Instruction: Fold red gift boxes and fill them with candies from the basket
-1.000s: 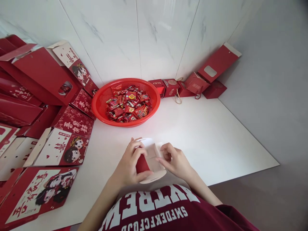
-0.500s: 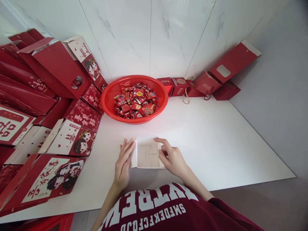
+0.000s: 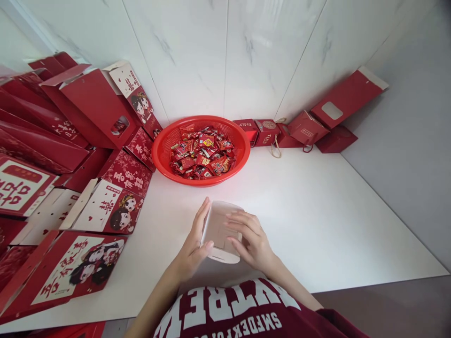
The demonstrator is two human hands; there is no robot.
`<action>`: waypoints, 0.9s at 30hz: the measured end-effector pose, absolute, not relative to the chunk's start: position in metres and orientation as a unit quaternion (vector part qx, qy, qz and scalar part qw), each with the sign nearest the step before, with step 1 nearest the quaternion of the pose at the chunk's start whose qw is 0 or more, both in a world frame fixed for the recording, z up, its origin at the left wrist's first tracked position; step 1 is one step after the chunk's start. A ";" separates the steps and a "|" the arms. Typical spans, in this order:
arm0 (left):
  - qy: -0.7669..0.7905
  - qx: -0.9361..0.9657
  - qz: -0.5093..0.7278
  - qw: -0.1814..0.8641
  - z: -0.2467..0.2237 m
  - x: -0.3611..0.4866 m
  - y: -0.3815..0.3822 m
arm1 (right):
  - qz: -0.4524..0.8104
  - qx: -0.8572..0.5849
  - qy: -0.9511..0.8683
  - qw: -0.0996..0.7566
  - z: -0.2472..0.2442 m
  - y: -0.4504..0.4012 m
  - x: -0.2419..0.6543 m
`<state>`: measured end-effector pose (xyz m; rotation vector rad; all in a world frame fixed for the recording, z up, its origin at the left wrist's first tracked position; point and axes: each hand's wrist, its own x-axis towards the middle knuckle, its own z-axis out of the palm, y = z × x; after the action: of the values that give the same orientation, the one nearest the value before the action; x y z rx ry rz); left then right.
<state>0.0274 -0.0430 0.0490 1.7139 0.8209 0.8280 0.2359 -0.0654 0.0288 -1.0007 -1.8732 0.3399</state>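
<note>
An open-topped paper box [image 3: 220, 230] with a pale inside is between my hands near the table's front edge. My left hand [image 3: 193, 244] grips its left wall, fingers along the outside and thumb over the near left corner. At the right wall, my right hand [image 3: 252, 241] reaches over with curled fingers pointing into the box and its thumb along the near side. Overlapping flaps show on the box's floor, and a rounded flap sticks out at the near edge. The box's outer faces are hidden from me.
Beyond the box stands a red plastic basket [image 3: 201, 180] filled with wrapped candies [image 3: 204, 150]. Red and white printed boxes [image 3: 105, 206] crowd the left side. Small red boxes [image 3: 266, 131] line the tiled wall [image 3: 260, 56], and more red boxes [image 3: 348, 96] lean at the back right.
The box has been raised and tilted, so its near flap now shows. My left hand has gone from lying flat beside it to gripping its wall; my right fingers have moved inward over it.
</note>
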 end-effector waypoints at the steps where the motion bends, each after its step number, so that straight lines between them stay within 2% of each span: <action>1: 0.330 0.720 0.349 0.500 0.044 0.026 -0.043 | 0.141 -0.417 -0.768 0.466 0.028 -0.065 0.236; 6: 0.292 0.758 0.356 0.461 0.029 0.023 -0.047 | 0.145 -0.463 -0.764 0.425 0.018 -0.064 0.237; 11: 0.329 0.753 0.331 0.465 0.028 0.024 -0.046 | 0.196 -0.473 -0.749 0.422 0.016 -0.059 0.239; 16: 0.398 0.770 0.268 0.420 0.033 0.021 -0.035 | 0.243 -0.480 -0.700 0.470 0.019 -0.053 0.239; 20: 0.361 0.828 0.216 0.372 0.040 0.018 -0.018 | 0.392 -0.490 -0.558 0.543 0.019 -0.040 0.239; 23: 0.304 0.864 0.208 0.343 0.042 0.021 -0.006 | 0.480 -0.453 -0.492 0.567 0.021 -0.025 0.237; 27: 0.274 0.838 0.257 0.396 0.032 0.030 0.005 | 0.532 -0.419 -0.451 0.582 0.018 -0.011 0.229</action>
<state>0.0302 0.0051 0.0318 2.1245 0.6941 0.6511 0.2291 -0.0108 0.0178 -0.9778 -1.0538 1.2423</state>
